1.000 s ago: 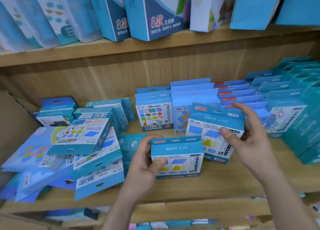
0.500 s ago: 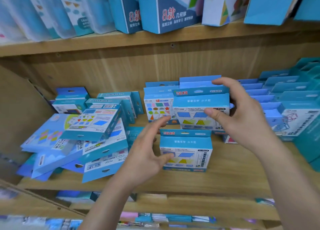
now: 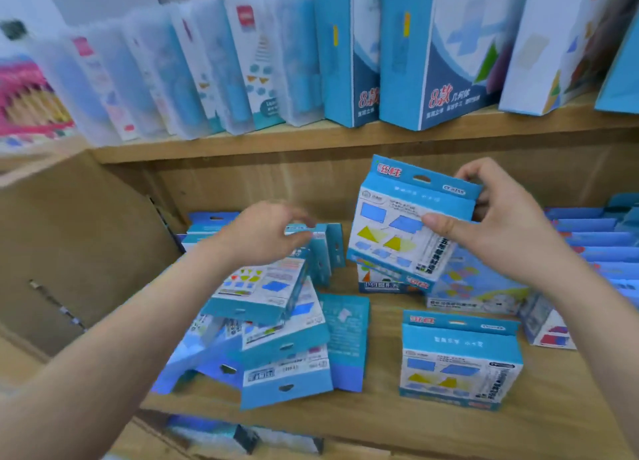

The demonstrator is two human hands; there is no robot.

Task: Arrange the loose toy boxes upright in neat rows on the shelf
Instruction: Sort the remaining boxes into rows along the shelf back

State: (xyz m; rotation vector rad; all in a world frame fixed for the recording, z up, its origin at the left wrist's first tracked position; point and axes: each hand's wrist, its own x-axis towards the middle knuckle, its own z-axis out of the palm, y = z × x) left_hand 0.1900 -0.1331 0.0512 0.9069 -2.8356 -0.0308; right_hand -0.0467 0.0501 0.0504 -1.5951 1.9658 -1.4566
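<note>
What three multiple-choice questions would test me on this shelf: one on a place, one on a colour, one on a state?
1. Where is the lone box?
A. On the upper shelf
B. Upright on the shelf near its front edge, right of the pile
C. On top of the pile

2. What colour is the lone box's top flap?
A. Red
B. Green
C. Blue

3. How is the held box?
A. Flat on the shelf
B. Gripped by the right hand, lifted and tilted
C. Standing in a row

Answers:
1 B: it stands alone by the front edge, apart from the pile.
2 C: the flap is blue, with only the small print red.
3 B: the thumb presses its front, the fingers curl behind its top, and it leans to one side.
</note>
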